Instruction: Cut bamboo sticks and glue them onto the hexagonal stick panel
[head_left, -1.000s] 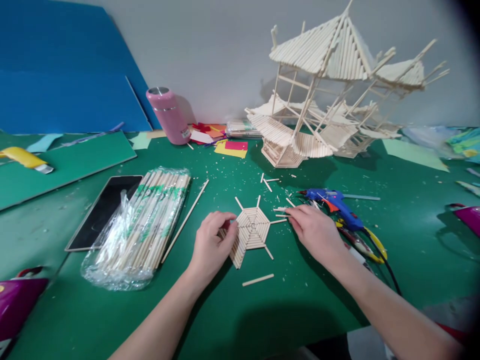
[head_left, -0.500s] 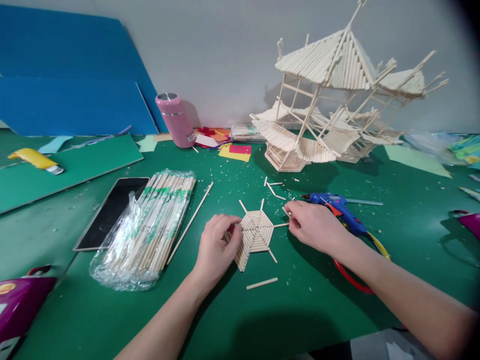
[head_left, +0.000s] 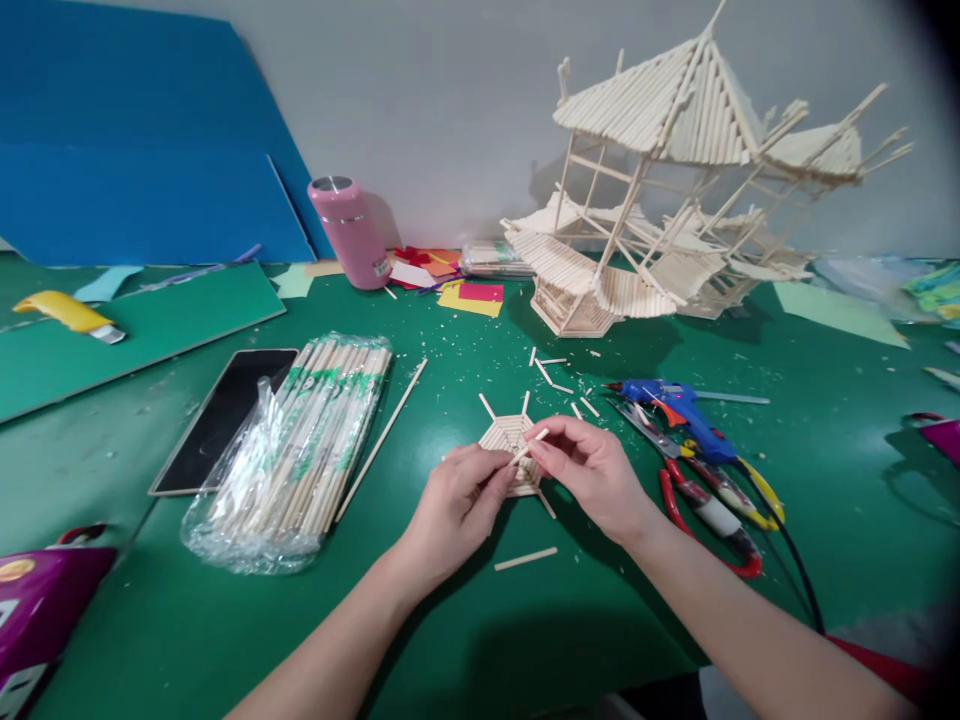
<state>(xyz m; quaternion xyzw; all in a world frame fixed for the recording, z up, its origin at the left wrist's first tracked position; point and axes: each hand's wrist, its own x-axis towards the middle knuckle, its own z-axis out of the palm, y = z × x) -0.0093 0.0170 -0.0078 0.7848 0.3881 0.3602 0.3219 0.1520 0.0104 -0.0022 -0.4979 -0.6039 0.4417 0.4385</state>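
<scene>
A flat hexagonal panel of glued wooden sticks (head_left: 510, 436) lies on the green mat (head_left: 465, 620) in front of me. My left hand (head_left: 459, 505) rests on its near left edge. My right hand (head_left: 589, 472) is over its right side and pinches a short wooden stick (head_left: 531, 445) between thumb and fingers. The fingertips of both hands nearly meet above the panel, which they partly hide.
A bag of long sticks (head_left: 300, 450) and a dark phone (head_left: 221, 418) lie to the left. A blue glue gun (head_left: 679, 408) and red-handled pliers (head_left: 701, 505) lie to the right. A stick-built pavilion model (head_left: 675, 190) and a pink flask (head_left: 349, 232) stand behind. Loose stick pieces (head_left: 525, 558) are scattered around.
My right hand left the loose pieces near the glue gun and came left over the panel with a short stick. My left hand shifted slightly right along the panel's edge.
</scene>
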